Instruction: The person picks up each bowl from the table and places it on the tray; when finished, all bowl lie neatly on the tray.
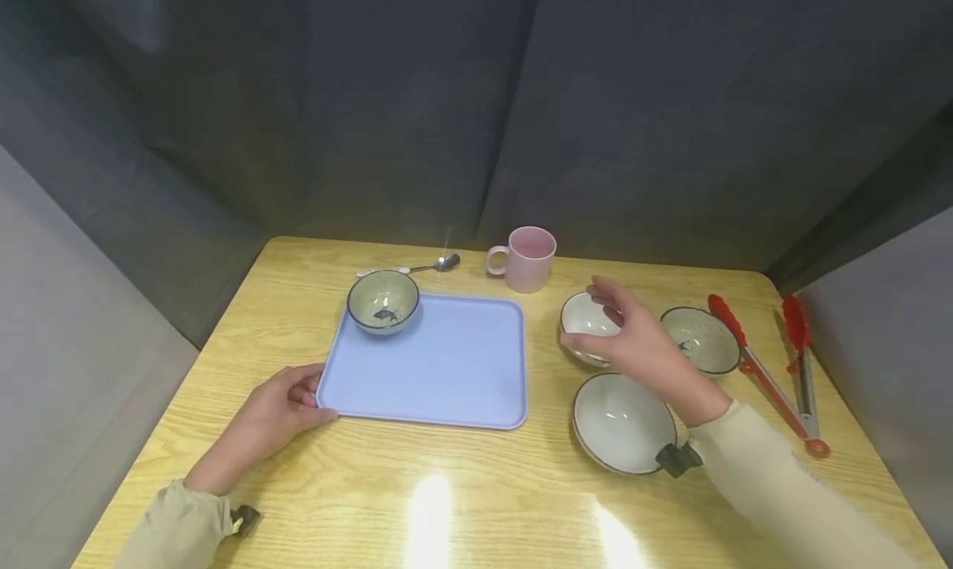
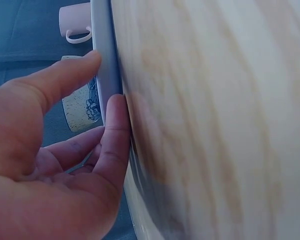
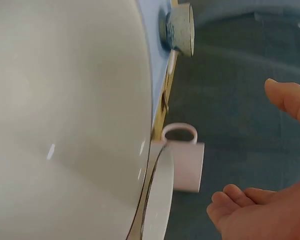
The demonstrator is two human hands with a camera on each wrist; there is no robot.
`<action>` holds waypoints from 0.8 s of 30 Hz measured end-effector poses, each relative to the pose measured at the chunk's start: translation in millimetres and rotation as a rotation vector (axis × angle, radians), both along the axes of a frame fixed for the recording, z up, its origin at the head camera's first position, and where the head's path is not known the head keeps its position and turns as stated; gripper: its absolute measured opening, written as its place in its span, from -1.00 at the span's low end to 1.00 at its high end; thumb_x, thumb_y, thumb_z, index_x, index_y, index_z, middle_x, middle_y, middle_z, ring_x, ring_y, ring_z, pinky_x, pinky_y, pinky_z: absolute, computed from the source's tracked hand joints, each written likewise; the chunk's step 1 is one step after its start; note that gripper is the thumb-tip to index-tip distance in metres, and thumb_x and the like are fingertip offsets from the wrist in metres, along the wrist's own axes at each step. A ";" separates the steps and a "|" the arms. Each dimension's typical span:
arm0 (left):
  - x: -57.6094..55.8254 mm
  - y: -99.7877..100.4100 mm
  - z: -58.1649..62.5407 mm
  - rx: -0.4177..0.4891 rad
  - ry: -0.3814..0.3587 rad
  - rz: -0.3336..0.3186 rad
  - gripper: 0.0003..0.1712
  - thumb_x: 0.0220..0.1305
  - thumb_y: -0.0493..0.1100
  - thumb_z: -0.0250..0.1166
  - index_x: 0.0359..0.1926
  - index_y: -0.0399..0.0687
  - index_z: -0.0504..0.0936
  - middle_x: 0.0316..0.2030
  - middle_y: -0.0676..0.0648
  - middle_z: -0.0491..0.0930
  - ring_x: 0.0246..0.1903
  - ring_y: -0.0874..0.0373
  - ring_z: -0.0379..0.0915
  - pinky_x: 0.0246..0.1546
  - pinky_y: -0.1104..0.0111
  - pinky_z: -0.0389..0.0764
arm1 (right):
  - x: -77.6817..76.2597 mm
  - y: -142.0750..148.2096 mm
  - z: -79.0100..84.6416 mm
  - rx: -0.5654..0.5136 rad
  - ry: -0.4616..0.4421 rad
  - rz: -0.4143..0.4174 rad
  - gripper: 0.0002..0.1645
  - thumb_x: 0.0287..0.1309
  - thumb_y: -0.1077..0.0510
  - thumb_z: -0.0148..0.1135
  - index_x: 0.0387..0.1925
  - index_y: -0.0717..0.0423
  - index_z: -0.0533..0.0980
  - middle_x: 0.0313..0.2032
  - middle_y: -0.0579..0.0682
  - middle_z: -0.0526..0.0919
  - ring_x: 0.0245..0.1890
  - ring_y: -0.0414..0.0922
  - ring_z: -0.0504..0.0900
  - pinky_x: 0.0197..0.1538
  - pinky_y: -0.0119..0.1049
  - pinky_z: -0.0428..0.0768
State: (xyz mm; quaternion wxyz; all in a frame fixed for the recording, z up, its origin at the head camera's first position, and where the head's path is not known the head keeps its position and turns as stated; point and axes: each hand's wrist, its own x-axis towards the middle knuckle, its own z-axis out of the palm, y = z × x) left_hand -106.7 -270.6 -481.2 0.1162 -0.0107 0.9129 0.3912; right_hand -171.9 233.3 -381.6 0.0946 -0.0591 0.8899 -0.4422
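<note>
My left hand (image 1: pixel 271 412) holds the near left corner of a light blue tray (image 1: pixel 462 362). In the left wrist view the thumb lies against the tray's rim (image 2: pixel 106 65) and a finger lies low at its edge, by the tabletop. A speckled bowl with a fish drawing (image 1: pixel 383 300) sits on the tray's far left corner. Over a small white bowl (image 1: pixel 584 314) hovers my right hand (image 1: pixel 640 337), thumb and fingers spread apart and holding nothing. Below that hand stands a larger white bowl (image 1: pixel 621 424). The right wrist view shows the hand (image 3: pixel 270 200) above the bowls' rims.
Behind the tray are a pink mug (image 1: pixel 530 261) and a spoon (image 1: pixel 445 263). Right of the small white bowl is another speckled bowl (image 1: pixel 700 337), with red-tipped tongs (image 1: pixel 804 379) beside it. Dark curtain (image 1: pixel 417 114) hangs along the wooden table's (image 1: pixel 357 494) far edge.
</note>
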 end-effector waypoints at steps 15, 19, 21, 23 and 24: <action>8.0 -2.1 -1.7 -0.024 0.016 -0.009 -0.04 0.31 -0.11 0.67 0.58 -0.38 0.45 0.12 -0.20 0.67 -0.01 0.08 0.62 -0.15 0.48 0.65 | 12.9 72.9 -14.6 0.006 -0.002 -0.078 0.42 0.38 -0.04 0.59 0.83 0.21 -0.19 0.75 0.39 0.10 0.75 0.43 0.10 0.72 0.36 0.19; 4.9 -0.6 0.7 -0.025 0.013 -0.024 -0.04 0.33 -0.11 0.66 0.59 -0.39 0.43 0.13 -0.21 0.66 -0.01 0.08 0.61 -0.15 0.49 0.64 | 21.7 93.5 -20.2 0.009 0.008 -0.147 0.44 0.39 -0.09 0.59 0.84 0.18 -0.22 0.77 0.37 0.04 0.75 0.46 0.05 0.69 0.42 0.18; 3.0 1.1 1.9 -0.025 0.008 -0.028 -0.03 0.33 -0.11 0.66 0.60 -0.39 0.42 0.14 -0.22 0.66 -0.01 0.07 0.61 -0.15 0.49 0.64 | 25.0 106.2 -25.6 0.023 0.024 -0.188 0.46 0.40 -0.14 0.58 0.84 0.16 -0.24 0.77 0.38 -0.02 0.75 0.48 0.01 0.68 0.47 0.15; 1.7 1.9 2.3 -0.024 0.005 -0.030 -0.02 0.33 -0.11 0.66 0.60 -0.39 0.41 0.15 -0.24 0.66 0.00 0.06 0.62 -0.15 0.48 0.64 | 26.4 118.8 -32.2 0.029 0.041 -0.229 0.46 0.39 -0.18 0.57 0.85 0.07 -0.24 0.79 0.34 -0.08 0.75 0.47 -0.01 0.67 0.49 0.12; 1.3 1.8 2.2 -0.025 0.007 -0.030 -0.02 0.33 -0.11 0.66 0.60 -0.40 0.41 0.15 -0.25 0.66 0.01 0.05 0.62 -0.16 0.48 0.64 | 26.4 124.6 -36.0 0.041 0.054 -0.252 0.46 0.39 -0.21 0.57 0.86 0.06 -0.25 0.79 0.33 -0.11 0.74 0.48 0.01 0.66 0.49 0.13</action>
